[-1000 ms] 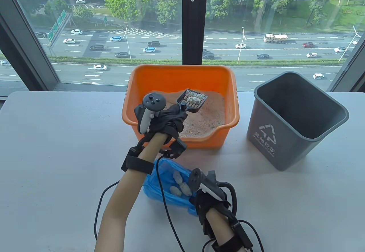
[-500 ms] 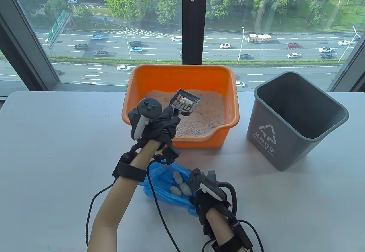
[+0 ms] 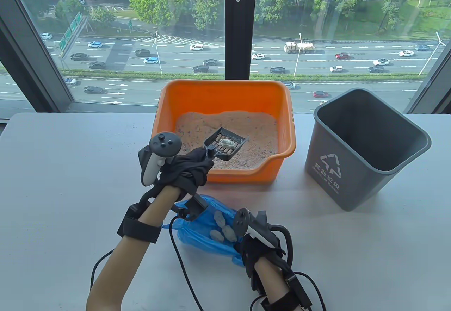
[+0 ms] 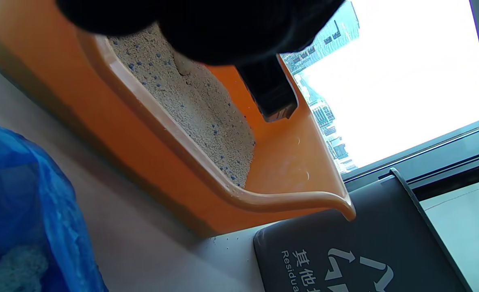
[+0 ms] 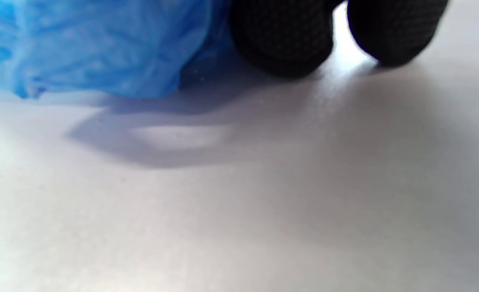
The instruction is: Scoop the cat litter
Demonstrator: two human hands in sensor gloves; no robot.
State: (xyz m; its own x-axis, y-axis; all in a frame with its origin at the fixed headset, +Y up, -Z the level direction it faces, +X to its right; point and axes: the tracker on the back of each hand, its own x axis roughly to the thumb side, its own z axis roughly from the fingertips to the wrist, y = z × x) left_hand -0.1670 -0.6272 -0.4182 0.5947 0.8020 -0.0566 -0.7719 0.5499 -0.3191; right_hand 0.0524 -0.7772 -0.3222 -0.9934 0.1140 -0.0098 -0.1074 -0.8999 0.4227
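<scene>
My left hand (image 3: 188, 170) grips the scoop (image 3: 225, 143), which holds one clump (image 3: 226, 143) above the litter in the orange box (image 3: 225, 89). My right hand (image 3: 259, 251) rests at the blue bag (image 3: 201, 233); its finger state is unclear. I keep the scoop level and tip it only over the bag mouth.

- Table (image 3: 70, 184): white surface; serves as the landmark for the items below.
- Grey bin (image 3: 366, 149): stands upright on the table's right part. Its front face carries a white recycling mark and printed characters. The same print shows in the left wrist view (image 4: 345, 259).
- Window (image 3: 141, 25): runs along the table's far edge. A dark upright frame bar (image 3: 239, 25) divides it.
- Highway (image 3: 211, 57): lies beyond the window, below the table's level, with cars and trees.
</scene>
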